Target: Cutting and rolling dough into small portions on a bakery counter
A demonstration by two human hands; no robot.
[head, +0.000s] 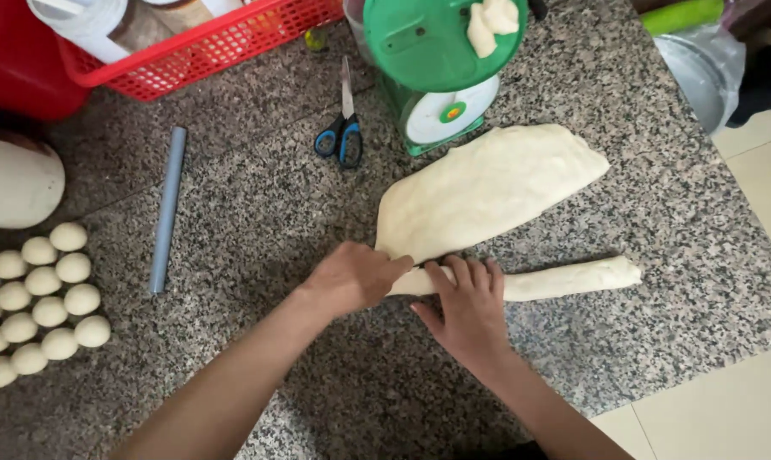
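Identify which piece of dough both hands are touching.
The long dough strip, under the left hand and right hand; it lies apart from the big slab and dough balls.

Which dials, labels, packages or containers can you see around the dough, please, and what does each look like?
Kitchen scale: behind the dough slab, green body, round white dial with a green and orange centre.
Basket: top left, red plastic mesh, holding containers.
Plastic bag: top right, clear, over a metal bowl.

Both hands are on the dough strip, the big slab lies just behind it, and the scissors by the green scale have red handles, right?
Not quite: the head view shows the scissors have blue handles. The rest holds: left hand and right hand are on the dough strip, the slab behind it, near the green scale.
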